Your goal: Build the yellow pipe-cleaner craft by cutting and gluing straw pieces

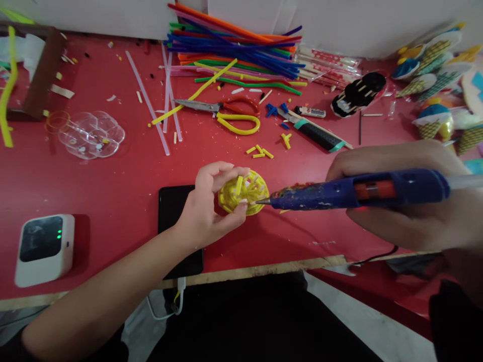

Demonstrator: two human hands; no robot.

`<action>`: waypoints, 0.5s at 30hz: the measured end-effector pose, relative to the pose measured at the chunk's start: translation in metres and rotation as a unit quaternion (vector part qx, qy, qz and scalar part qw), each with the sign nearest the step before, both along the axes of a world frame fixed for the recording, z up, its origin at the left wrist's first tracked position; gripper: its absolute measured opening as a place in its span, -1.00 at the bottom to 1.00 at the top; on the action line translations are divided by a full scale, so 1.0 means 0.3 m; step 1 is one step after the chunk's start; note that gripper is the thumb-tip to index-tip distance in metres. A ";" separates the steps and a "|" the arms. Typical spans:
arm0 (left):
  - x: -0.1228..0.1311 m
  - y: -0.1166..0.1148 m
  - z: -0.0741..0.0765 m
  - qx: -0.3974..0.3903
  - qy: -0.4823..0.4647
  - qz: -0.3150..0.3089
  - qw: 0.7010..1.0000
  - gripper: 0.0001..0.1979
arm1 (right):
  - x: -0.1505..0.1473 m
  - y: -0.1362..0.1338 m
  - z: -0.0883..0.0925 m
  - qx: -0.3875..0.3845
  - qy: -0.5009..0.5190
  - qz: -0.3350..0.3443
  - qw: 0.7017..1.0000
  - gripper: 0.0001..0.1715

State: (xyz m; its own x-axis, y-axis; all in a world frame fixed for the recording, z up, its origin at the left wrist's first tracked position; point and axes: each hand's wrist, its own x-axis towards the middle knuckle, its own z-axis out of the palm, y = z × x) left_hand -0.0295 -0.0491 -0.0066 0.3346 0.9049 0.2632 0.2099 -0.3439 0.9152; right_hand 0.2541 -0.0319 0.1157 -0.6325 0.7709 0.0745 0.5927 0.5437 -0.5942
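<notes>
My left hand [211, 203] is closed around a small round yellow woven basket [244, 192] made of yellow strips and short sticks, held just above the red table [124, 201]. My right hand [407, 201] grips a blue hot glue gun [358, 191] held level. Its metal nozzle tip touches the right side of the yellow basket, next to my left fingertips. A clear glue stick pokes out of the gun's back end at the right edge.
A black phone [175, 226] lies under my left wrist. A white device with green lights [44, 249] sits front left. Scissors [219, 106], a utility knife [313, 131], a clear plastic tray [91, 133], colourful straws [241, 55] and yellow offcuts lie farther back. Finished crafts [437, 80] fill the right.
</notes>
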 end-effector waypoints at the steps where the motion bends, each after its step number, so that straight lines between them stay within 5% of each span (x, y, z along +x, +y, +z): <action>1: 0.000 0.000 -0.002 0.002 -0.001 0.000 1.000 -0.47 | -0.001 0.001 0.001 0.002 0.000 -0.001 1.000 -0.84; 15: 0.000 0.002 -0.012 0.017 -0.013 0.000 1.000 -0.46 | 0.010 0.005 -0.003 0.011 -0.006 -0.009 1.000 -0.86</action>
